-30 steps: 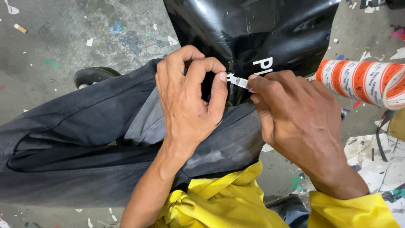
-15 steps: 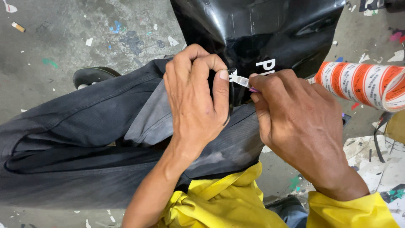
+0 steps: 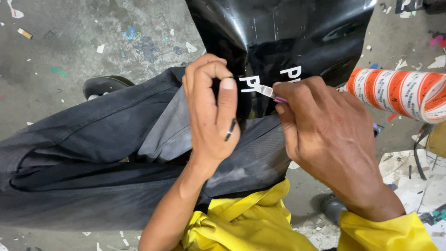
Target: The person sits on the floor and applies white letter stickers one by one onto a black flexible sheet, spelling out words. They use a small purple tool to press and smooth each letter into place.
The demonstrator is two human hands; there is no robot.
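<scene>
A glossy black vinyl sheet with white cut-out letters drapes over my lap. My left hand pinches the sheet's lower edge beside the letters, and a thin black sliver clings to its back. My right hand grips a small craft knife with a silver blade and purple handle. The blade tip rests at the white letters, just right of my left thumb. My dark trousers lie under both hands.
A roll with orange and white stripes lies at the right. A black shoe rests on the grey concrete floor, which is littered with paper scraps. Printed sheets lie lower right. My sleeves are yellow.
My left hand has pulled the sheet's edge back a little, so more white lettering shows. The knife tip has stayed at the letters.
</scene>
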